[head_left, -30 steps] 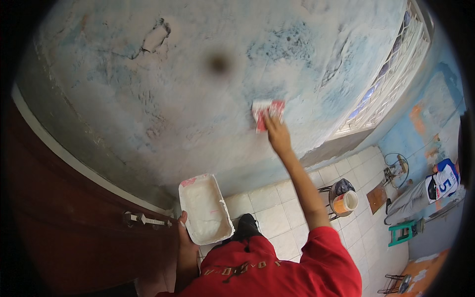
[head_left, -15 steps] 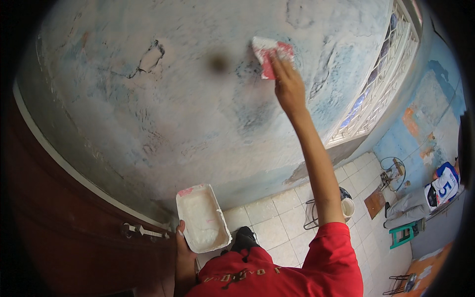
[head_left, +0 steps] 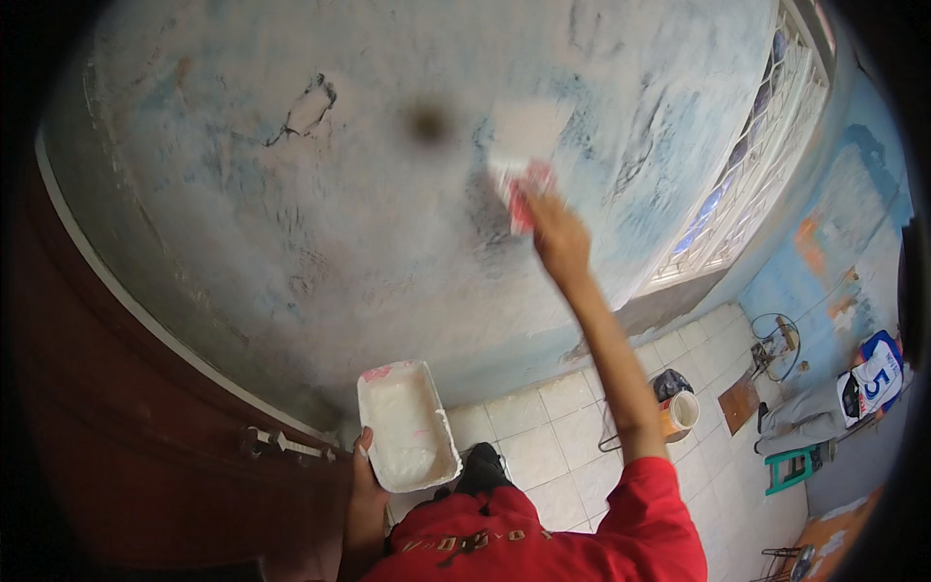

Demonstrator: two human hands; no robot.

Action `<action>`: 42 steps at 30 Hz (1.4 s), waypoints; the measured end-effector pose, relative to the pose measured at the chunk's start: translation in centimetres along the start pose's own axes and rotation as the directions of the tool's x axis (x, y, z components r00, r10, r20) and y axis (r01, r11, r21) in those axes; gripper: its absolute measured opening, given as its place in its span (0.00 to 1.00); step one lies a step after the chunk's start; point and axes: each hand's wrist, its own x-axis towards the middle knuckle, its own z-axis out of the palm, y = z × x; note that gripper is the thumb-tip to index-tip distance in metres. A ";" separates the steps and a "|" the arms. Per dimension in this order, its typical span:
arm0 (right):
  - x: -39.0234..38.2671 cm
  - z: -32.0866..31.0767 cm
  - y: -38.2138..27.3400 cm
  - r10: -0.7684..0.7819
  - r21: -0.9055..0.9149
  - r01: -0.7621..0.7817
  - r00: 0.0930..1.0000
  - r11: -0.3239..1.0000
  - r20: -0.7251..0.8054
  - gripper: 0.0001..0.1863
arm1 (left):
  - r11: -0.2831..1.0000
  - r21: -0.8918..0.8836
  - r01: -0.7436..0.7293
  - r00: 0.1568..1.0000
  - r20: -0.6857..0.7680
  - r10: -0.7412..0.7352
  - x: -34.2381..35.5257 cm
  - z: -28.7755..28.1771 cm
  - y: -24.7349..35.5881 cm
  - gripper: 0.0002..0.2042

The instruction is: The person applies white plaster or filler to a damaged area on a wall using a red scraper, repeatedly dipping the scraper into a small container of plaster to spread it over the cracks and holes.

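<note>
My right hand (head_left: 561, 239) grips a red plastic spreader (head_left: 521, 202) smeared with white paste, pressed to the patchy blue-white wall (head_left: 388, 242). Just above the spreader lies a smooth whitish patch (head_left: 529, 128). Down low, my left hand (head_left: 365, 472) holds a white rectangular tray (head_left: 380, 371) by its left side; only the thumb and part of the hand show. White paste (head_left: 412, 441) covers the tray's bottom.
A brown door (head_left: 145, 407) with a handle (head_left: 286, 444) stands close on the left. A white window grille (head_left: 722, 204) is at the right. On the tiled floor are a bucket (head_left: 682, 411) and green stool (head_left: 789, 469). Another person (head_left: 839, 398) is at far right.
My right hand has drawn the spreader down the wall, and a smooth whitish patch now shows where it was. The tray sits slightly farther right in view.
</note>
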 end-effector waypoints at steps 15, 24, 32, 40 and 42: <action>-16.1 4.1 -6.4 -0.018 0.127 -0.033 0.924 0.991 0.383 0.29 | 1.000 0.000 0.013 1.000 0.021 -0.013 -1.0 -1.1 -0.2 0.34; 7.1 -0.7 7.4 -0.087 -0.104 0.067 0.976 0.992 -0.201 0.27 | 0.999 0.031 0.023 1.000 -0.009 -0.023 -0.2 -1.0 -0.7 0.35; -13.2 5.2 1.7 0.090 0.111 -0.125 0.957 0.986 0.274 0.27 | 0.999 0.003 0.041 0.998 0.048 -0.041 -0.2 -0.1 -1.4 0.34; -10.9 2.0 1.0 0.082 0.147 -0.088 0.996 0.985 0.045 0.26 | 0.997 0.069 0.033 0.999 0.022 -0.034 0.1 -1.0 -1.3 0.34; -2.8 0.4 3.6 0.075 0.003 -0.075 0.997 0.997 -0.032 0.27 | 0.996 0.078 0.042 0.999 0.010 -0.043 -0.1 -0.2 -1.2 0.34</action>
